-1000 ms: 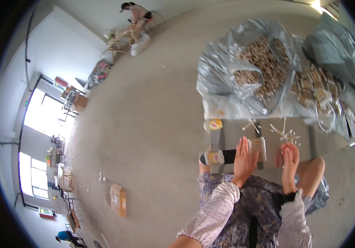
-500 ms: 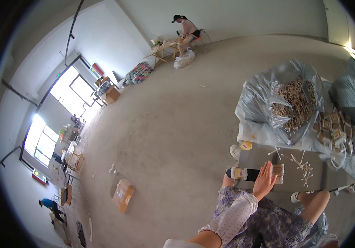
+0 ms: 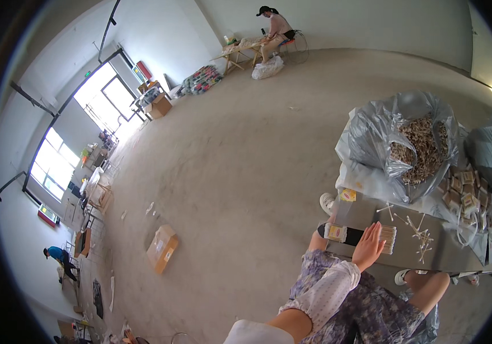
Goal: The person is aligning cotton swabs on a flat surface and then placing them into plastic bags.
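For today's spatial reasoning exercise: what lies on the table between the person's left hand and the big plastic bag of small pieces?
In the head view, loose cotton swabs lie scattered on the grey table between the left hand and the plastic bag.

Wearer's clothing: the left forearm carries a loose white dotted fabric oversleeve with a gathered elastic cuff near the wrist. The left hand is bare. The lap is covered by a purple-and-white floral patterned garment. White shoes are worn on the feet.
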The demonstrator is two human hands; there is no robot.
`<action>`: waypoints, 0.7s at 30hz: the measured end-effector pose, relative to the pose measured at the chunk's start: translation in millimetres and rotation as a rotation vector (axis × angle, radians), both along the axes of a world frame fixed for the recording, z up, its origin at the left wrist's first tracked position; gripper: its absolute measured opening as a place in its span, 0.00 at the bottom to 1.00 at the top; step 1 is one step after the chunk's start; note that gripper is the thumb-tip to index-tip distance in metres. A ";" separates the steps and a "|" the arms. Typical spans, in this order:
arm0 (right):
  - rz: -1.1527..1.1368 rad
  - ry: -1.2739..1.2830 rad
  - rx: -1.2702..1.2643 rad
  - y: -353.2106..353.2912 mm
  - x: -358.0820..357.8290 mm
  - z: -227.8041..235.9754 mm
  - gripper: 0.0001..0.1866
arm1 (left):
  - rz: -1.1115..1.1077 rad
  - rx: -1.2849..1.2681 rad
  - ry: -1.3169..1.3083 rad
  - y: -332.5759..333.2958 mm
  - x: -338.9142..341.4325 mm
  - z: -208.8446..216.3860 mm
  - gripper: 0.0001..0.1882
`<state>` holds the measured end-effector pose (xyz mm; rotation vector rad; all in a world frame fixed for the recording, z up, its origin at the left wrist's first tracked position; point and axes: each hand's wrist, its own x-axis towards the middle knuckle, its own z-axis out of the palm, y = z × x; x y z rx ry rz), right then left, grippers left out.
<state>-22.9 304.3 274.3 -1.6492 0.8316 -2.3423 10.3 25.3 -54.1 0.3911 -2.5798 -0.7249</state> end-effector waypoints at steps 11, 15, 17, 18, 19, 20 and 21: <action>-0.032 -0.354 -0.199 46.5 -44.5 -54.0 0.10 | 0.000 -0.011 0.079 0.5 -0.7 4.1 0.31; -0.069 -0.435 -0.315 63.1 -48.8 -62.1 0.11 | -0.003 0.002 0.069 -2.4 0.7 -2.7 0.30; -0.086 -0.468 -0.381 68.7 -54.3 -67.2 0.11 | 0.016 0.011 0.070 -4.7 1.4 -6.1 0.30; -0.098 -0.486 -0.415 71.6 -56.4 -71.2 0.11 | -0.009 0.006 0.085 -4.7 2.0 -4.0 0.30; -0.108 -0.506 -0.448 74.5 -58.6 -76.0 0.11 | -0.012 0.015 0.099 -4.2 3.3 -2.1 0.30; -0.109 -0.535 -0.481 72.8 -61.1 -81.6 0.11 | -0.005 0.021 0.107 -4.6 6.3 -1.9 0.30; -0.107 -0.567 -0.513 70.7 -63.7 -88.2 0.11 | -0.016 0.014 0.110 -4.6 7.1 -1.6 0.30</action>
